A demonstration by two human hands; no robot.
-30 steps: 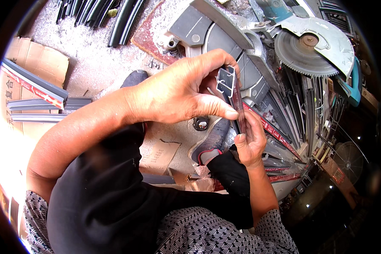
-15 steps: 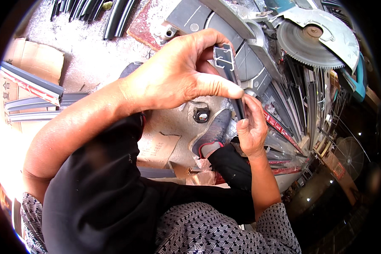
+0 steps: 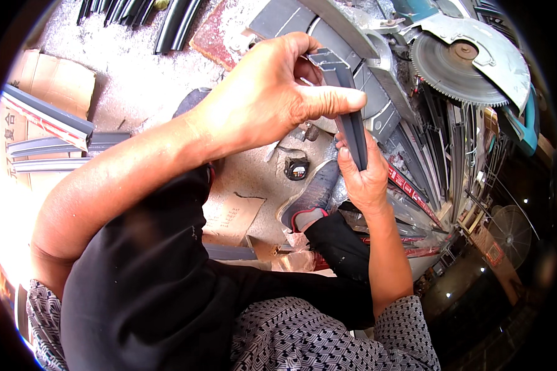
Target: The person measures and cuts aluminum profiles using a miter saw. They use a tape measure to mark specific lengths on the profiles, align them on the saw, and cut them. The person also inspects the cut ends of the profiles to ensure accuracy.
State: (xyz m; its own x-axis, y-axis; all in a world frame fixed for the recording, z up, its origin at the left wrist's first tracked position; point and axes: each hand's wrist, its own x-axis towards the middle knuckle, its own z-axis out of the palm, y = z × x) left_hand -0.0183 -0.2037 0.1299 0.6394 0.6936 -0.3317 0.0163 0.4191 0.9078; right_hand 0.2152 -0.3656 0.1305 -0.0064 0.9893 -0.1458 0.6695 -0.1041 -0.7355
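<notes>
Both my hands hold a short dark grey metal profile [image 3: 351,127], tilted, with its hollow cut end turned up and away from me. My left hand [image 3: 272,93] grips the upper end, thumb laid across its near face and the fingers mostly hidden behind it. At the lower end, my right hand [image 3: 366,179] pinches the piece between thumb and fingers. Beyond the profile stands a mitre saw, its round toothed blade [image 3: 458,65] bare below a pale guard and its grey bed [image 3: 284,25] partly behind my left hand.
A black tape measure [image 3: 296,168] lies on the floor by my shoe [image 3: 312,195]. Written-on cardboard [image 3: 234,216] is near my knee. Grey profiles [image 3: 68,143] rest on cardboard at left; black strips [image 3: 176,25] lie at the back. Many long profiles [image 3: 452,148] and a fan [image 3: 509,232] are at right.
The profile has turned, so its long grooved side shows more and its hollow end less. My left hand has risen slightly; my right hand has shifted a little down along the piece.
</notes>
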